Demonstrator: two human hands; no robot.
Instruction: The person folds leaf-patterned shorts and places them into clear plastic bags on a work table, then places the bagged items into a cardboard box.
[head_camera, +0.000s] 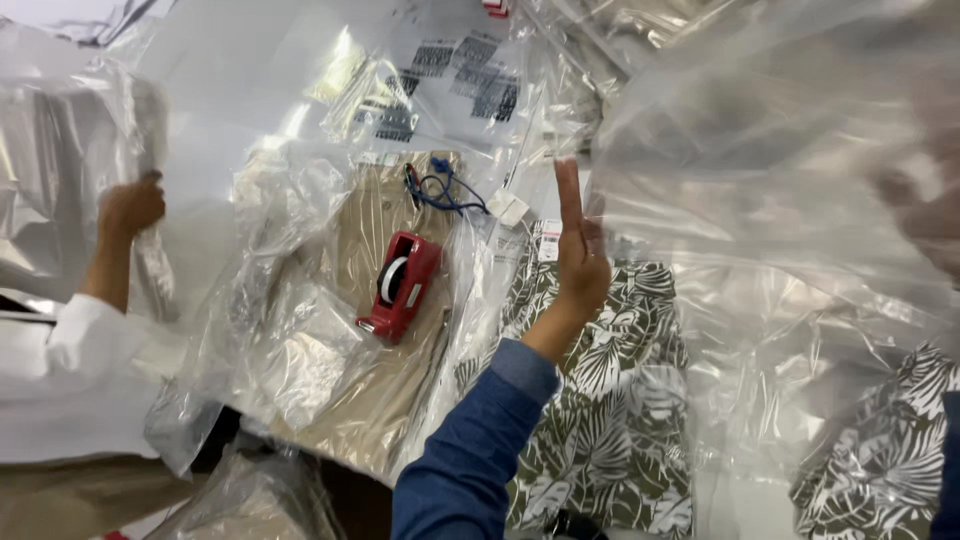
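Head view: my left hand, fingers spread open, should steady the clear bag evenly; my right hand's grip I cannot tell.

1. This was a garment packing room: clear plastic bags lay heaped all round the raised left hand.
2. A folded leaf-print garment sat under that hand.
3. A red tape dispenser rested on bagged beige clothing to its left.
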